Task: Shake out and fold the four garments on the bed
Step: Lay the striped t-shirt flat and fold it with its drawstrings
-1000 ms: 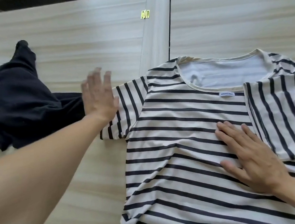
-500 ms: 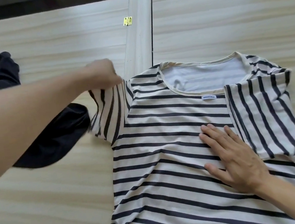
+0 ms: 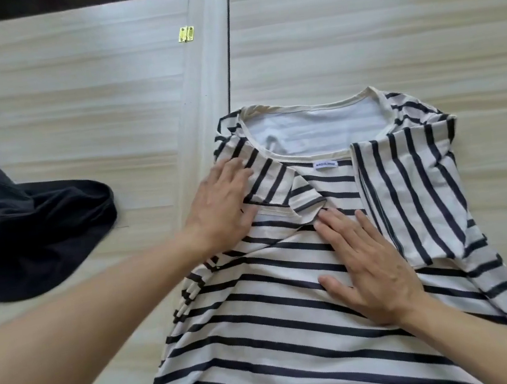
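Black garment [image 3: 23, 230] lies crumpled at the far left, apart from the shirt. The left hand [image 3: 221, 206] lies flat with straight fingers, pressing that side's sleeve folded in over the chest of a cream, navy-striped T-shirt [image 3: 298, 332]. The right hand [image 3: 367, 267] rests flat, fingers spread, on its middle, beside the other folded-in sleeve. The bed [image 3: 353, 31] shows pale wood-grain panels and a small brass hinge [image 3: 186, 34]. The collar points away from the person, with the shirt's long axis running near to far.

Brass hinge [image 3: 186, 34], pale wood panels [image 3: 73, 126].
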The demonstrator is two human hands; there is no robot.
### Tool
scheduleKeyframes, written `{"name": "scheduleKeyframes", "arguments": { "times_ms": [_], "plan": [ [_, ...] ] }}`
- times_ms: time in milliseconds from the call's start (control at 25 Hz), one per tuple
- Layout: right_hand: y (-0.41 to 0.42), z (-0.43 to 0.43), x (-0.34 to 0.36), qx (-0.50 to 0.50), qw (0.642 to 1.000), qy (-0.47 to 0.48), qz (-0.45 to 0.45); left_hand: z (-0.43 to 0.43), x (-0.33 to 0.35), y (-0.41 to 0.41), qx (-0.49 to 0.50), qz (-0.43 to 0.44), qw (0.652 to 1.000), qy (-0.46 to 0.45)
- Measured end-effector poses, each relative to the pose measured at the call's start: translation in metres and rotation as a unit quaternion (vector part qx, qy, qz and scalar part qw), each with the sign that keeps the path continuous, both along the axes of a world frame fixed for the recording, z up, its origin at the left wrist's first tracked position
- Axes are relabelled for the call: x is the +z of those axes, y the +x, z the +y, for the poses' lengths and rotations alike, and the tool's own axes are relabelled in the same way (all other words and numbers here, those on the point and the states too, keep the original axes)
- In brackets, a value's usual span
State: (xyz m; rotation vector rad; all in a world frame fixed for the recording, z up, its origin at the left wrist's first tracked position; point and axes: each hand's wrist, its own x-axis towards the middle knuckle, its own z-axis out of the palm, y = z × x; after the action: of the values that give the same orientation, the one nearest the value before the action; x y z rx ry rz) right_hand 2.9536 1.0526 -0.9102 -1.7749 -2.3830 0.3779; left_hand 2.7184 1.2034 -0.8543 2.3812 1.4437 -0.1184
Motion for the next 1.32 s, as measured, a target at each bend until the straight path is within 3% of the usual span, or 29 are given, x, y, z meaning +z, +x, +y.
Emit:
{"name": "scheduleKeyframes", "arguments": {
  "times_ms": [120, 240, 320, 400, 480, 600, 760, 920, 1080, 1200, 1320],
  "plan": [
    [-0.001, 0.0, -0.001, -0.017, 1.0, 0.001, 0.002, -0.041, -0.009, -0.005, 0.034, 0.063, 0.995, 0.074],
    [-0.001, -0.001, -0.003, -0.023, 1.0, 0.004, 0.004, -0.055, 0.007, -0.004, 0.102, -0.071, 0.992, 0.025],
    [0.0, -0.002, -0.002, -0.027, 1.0, 0.006, 0.004, -0.056, 0.022, 0.0, -0.007, -0.143, 0.989, 0.025],
    [-0.001, -0.002, -0.003, -0.027, 1.0, 0.013, 0.007, -0.06, 0.034, 0.002, -0.21, -0.138, 0.968, -0.027],
    [-0.001, -0.001, -0.004, -0.03, 0.999, 0.021, 0.014, -0.063, 0.036, -0.002, -0.295, -0.127, 0.946, -0.038],
    [-0.002, 0.0, -0.003, -0.048, 0.997, 0.058, 0.034, -0.072, 0.009, -0.013, -0.158, -0.112, 0.974, 0.118],
    [0.0, -0.005, -0.004, -0.038, 0.996, 0.076, 0.016, -0.107, -0.055, -0.017, -0.12, 0.055, 0.988, 0.079],
    [-0.016, -0.022, 0.006, -0.062, 0.997, 0.036, -0.013, -0.131, -0.037, -0.006, -0.069, 0.046, 0.993, 0.079],
    [-0.037, -0.132, 0.042, -0.127, 0.986, 0.005, 0.105, -0.232, -0.003, -0.016, -0.134, -0.049, 0.989, 0.049],
    [-0.037, -0.243, 0.068, -0.195, 0.968, -0.045, 0.152, -0.334, 0.011, -0.024, -0.152, -0.059, 0.986, -0.041],
    [-0.025, -0.339, 0.081, -0.377, 0.908, -0.049, 0.179, -0.413, 0.028, -0.001, -0.204, -0.061, 0.972, -0.1]
  ]
}}
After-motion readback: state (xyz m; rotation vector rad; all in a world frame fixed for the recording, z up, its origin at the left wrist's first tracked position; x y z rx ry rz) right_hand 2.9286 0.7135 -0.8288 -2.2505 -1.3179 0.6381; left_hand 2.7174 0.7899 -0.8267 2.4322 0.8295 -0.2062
